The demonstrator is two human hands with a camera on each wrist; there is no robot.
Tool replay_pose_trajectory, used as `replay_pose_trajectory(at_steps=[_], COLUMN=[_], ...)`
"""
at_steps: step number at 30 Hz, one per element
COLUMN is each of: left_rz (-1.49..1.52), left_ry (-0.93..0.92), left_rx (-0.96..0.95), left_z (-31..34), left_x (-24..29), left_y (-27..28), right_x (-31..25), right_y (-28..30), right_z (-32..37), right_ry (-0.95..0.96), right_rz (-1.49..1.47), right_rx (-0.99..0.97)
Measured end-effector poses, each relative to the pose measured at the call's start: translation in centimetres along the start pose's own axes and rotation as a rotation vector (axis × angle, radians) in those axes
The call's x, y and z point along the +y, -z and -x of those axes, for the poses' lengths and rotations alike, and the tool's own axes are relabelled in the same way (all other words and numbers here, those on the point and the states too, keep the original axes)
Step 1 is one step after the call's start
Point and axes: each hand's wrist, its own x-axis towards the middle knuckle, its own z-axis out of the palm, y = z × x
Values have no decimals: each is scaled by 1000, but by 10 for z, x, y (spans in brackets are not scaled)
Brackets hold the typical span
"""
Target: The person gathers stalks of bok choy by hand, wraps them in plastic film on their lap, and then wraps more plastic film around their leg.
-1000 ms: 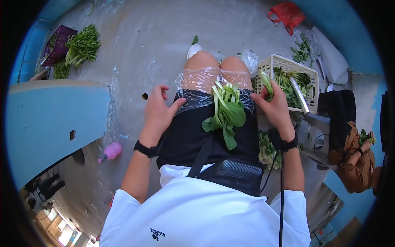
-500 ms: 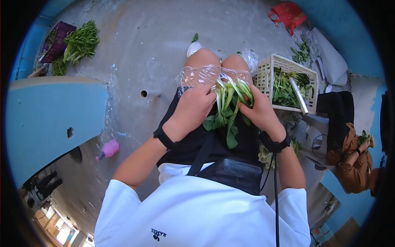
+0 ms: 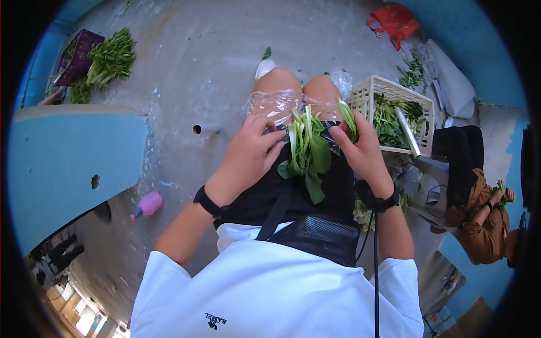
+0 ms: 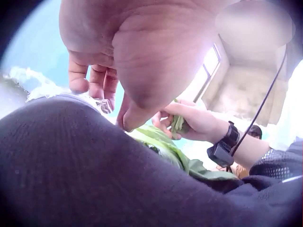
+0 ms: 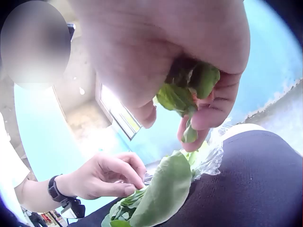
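Observation:
A small bunch of leafy greens like bok choy lies across the lap, pale stalks toward the knees and dark leaves toward the waist. Clear plastic film covers the thighs beneath the stalks. Left of the bunch, my left hand hovers with loosely bent fingers, its fingertips close to the stalks and film and nothing in its grasp. My right hand holds more greens against its palm under curled fingers, just right of the bunch. In the right wrist view these held leaves poke out between thumb and fingers.
A cream plastic crate of greens stands by the right knee, a shiny tube leaning in it. Far left are a purple crate and a pile of greens. A pink bottle lies on the floor. Another person sits at right.
The left hand came in from the left to the bunch, then drew back slightly. My right hand moved onto the bunch and back a little rightward, greens still in its grip.

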Motion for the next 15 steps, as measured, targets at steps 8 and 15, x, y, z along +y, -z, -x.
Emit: replay_pose_trajectory(at_steps=[8,15], left_rz=[797,919], left_ry=[505,574], left_rx=[-208,-243], left_z=[-15,-9], left_x=[43,43], left_y=[-5,-6], right_x=[-35,-37], right_y=[-24,14], right_z=[24,11], right_ry=[-27,-81], right_rz=[-436,-296], right_rx=[-310,-155])
